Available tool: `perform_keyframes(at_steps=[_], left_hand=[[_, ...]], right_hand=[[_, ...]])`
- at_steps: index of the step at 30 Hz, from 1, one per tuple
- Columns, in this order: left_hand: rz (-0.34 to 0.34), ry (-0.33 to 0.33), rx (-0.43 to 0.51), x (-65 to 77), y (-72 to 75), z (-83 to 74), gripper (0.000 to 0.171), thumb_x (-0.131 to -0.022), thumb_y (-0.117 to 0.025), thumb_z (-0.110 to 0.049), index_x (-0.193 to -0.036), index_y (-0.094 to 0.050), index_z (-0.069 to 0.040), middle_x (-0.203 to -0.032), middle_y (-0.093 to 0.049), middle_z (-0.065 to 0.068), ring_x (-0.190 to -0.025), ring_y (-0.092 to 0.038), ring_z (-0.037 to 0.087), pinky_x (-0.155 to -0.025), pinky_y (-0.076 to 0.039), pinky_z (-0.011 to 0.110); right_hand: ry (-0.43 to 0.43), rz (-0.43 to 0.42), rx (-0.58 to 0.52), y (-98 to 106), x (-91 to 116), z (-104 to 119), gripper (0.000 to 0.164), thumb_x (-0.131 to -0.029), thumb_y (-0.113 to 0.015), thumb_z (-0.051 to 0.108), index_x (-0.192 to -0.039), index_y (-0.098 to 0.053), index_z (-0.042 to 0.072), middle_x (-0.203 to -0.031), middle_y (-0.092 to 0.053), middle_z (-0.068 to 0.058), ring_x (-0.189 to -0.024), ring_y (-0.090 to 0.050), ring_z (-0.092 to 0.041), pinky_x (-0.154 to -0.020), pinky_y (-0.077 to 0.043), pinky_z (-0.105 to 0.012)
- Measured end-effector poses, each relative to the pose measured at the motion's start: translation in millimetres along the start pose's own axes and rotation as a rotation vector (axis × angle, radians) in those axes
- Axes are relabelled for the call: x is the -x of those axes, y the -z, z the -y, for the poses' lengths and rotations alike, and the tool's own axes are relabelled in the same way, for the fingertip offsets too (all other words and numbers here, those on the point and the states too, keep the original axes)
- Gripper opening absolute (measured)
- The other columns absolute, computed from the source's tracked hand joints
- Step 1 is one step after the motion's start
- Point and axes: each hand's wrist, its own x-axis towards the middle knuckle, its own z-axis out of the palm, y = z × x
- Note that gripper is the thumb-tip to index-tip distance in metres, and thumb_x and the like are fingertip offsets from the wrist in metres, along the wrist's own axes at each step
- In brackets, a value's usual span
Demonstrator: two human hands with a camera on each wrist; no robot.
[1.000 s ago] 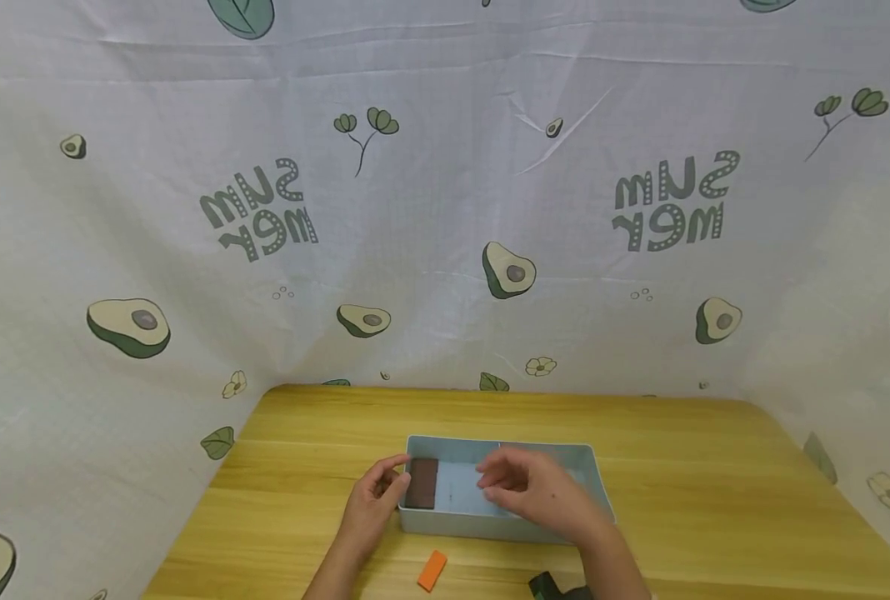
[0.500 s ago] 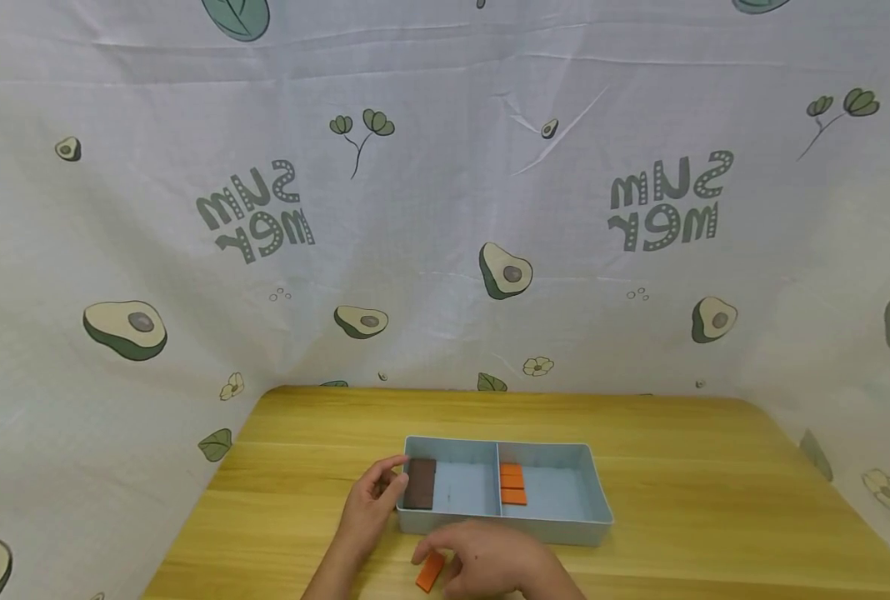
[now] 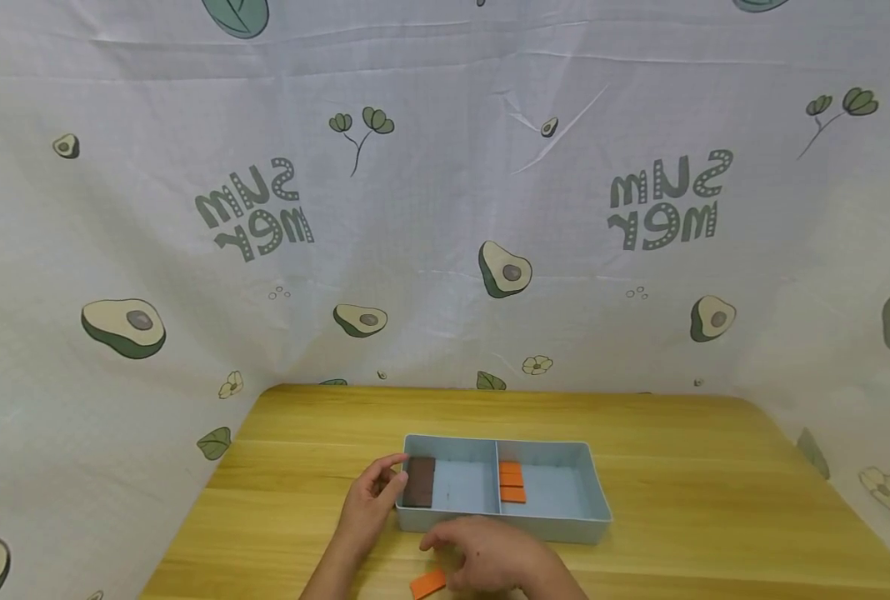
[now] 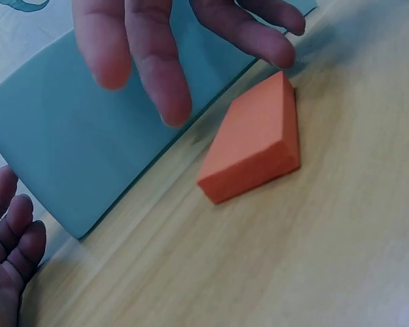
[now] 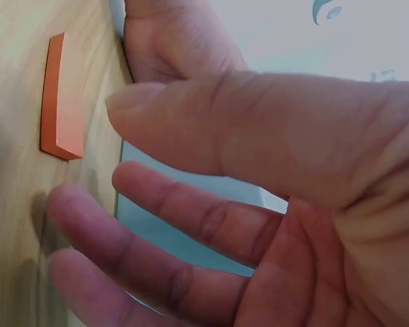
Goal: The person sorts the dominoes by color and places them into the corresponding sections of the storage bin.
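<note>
A loose orange rectangular block (image 3: 427,583) lies flat on the table in front of the pale blue two-compartment box (image 3: 542,530). My right hand (image 3: 490,554) hovers over the table beside that block. In the right wrist view, its thumb and fingers (image 5: 170,211) are spread, holding nothing, and the block (image 5: 63,99) is apart from them. At the box's left end rests my left hand (image 3: 367,504), its fingers relaxed by the rim; exact contact is unclear. Dark brown pieces (image 3: 419,482) lie in the left compartment. Orange blocks (image 3: 512,482) sit against the divider in the right one.
The wooden table (image 3: 685,483) extends around the box, with a patterned white cloth (image 3: 430,208) hanging behind and at both sides. A thin divider (image 3: 498,479) splits the box across its middle.
My right hand has come from above the box down to the table in front of it. The loose orange block has turned and shifted slightly nearer. My left hand stays at the box's left end.
</note>
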Motion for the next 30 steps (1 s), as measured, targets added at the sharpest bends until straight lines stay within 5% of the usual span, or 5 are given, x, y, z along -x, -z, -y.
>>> perform_keyframes(at_steps=[11,18,23,30], left_hand=[[-0.006,0.014,0.024,-0.6,0.0,0.0,0.031,-0.097,-0.069,-0.022,-0.128,-0.069,-0.013,-0.091,-0.057,0.003,-0.072,-0.051,0.008,-0.064,-0.042,0.021],[-0.005,0.004,0.036,-0.2,-0.9,-1.0,0.031,-0.097,-0.069,-0.020,-0.127,-0.069,-0.012,-0.088,-0.057,0.001,-0.071,-0.050,0.007,-0.064,-0.042,0.021],[-0.004,0.001,0.038,-0.3,-0.9,-0.8,0.031,-0.097,-0.069,-0.019,-0.127,-0.069,-0.012,-0.088,-0.056,0.000,-0.071,-0.050,0.007,-0.063,-0.042,0.020],[-0.003,0.005,0.034,-0.2,-0.2,-0.2,0.031,-0.097,-0.069,-0.020,-0.127,-0.069,-0.012,-0.088,-0.056,0.000,-0.071,-0.049,0.007,-0.063,-0.041,0.021]], right_hand=[[-0.065,-0.030,-0.105,-18.2,-6.3,1.2,0.032,-0.081,-0.079,0.004,-0.106,-0.075,0.023,-0.093,-0.069,0.016,-0.081,-0.058,0.003,-0.073,-0.052,-0.023],[0.063,-0.081,0.070,-26.5,-13.9,1.9,0.020,-0.085,-0.082,0.014,-0.103,-0.077,0.021,-0.090,-0.065,0.017,-0.077,-0.052,0.006,-0.072,-0.050,-0.018],[0.104,-0.082,0.070,-27.7,-16.0,0.7,0.022,-0.083,-0.085,0.019,-0.103,-0.076,0.020,-0.089,-0.067,0.017,-0.076,-0.054,0.007,-0.070,-0.050,-0.017],[0.064,-0.035,-0.131,-21.7,-11.8,1.3,0.023,-0.082,-0.082,0.010,-0.102,-0.075,0.021,-0.087,-0.067,0.017,-0.075,-0.057,0.005,-0.068,-0.051,-0.019]])
